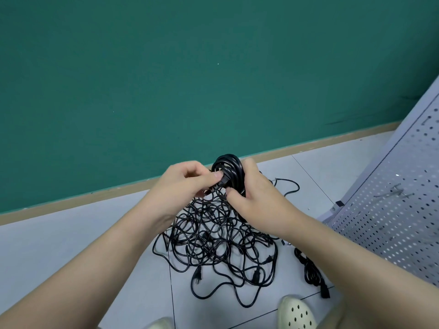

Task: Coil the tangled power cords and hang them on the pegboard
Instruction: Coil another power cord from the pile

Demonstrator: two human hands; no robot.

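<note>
Green wall [166, 67] with a tan baseboard meets a pale tiled floor [71, 245]; a grey pegboard [392, 198] with metal hooks leans at the right; above the floor the right hand [255, 198] wraps its fingers round a coiled black cord [228, 165], while the left hand [183, 184] pinches that cord's plug end [219, 181] between thumb and fingers; beneath them lies a tangled pile of black cords [213, 238]; another bundled cord [311, 271] rests on the floor near the pegboard; two perforated pale shoes [297, 312] show at the bottom edge.

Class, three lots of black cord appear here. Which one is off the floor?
The coiled cord, held up between the left hand and right hand. The tangled pile and the small bundle to its right both lie on the tiles.
</note>
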